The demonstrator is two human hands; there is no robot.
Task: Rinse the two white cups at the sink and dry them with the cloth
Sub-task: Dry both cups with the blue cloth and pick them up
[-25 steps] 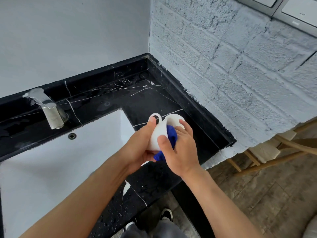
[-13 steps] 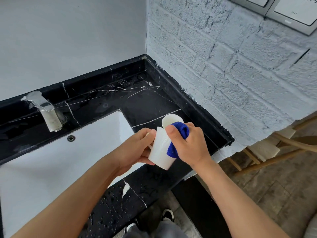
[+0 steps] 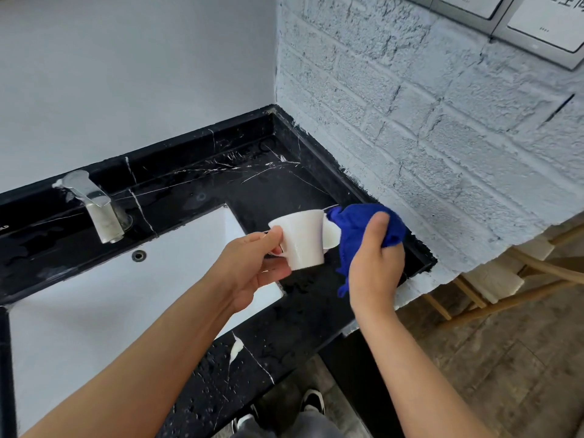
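Over a wet black marble counter (image 3: pixel 284 191) beside a white sink (image 3: pixel 94 305) and brick wall (image 3: pixel 410 121), the left hand (image 3: pixel 249 270) grips a white cup (image 3: pixel 301 238) while the right hand (image 3: pixel 376 267) clutches a blue cloth (image 3: pixel 357 226).

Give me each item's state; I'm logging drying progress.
white cup: upright, held by its handle side in left hand.
blue cloth: bunched in right hand, beside the cup.
faucet: no water running.
countertop: wet with droplets.
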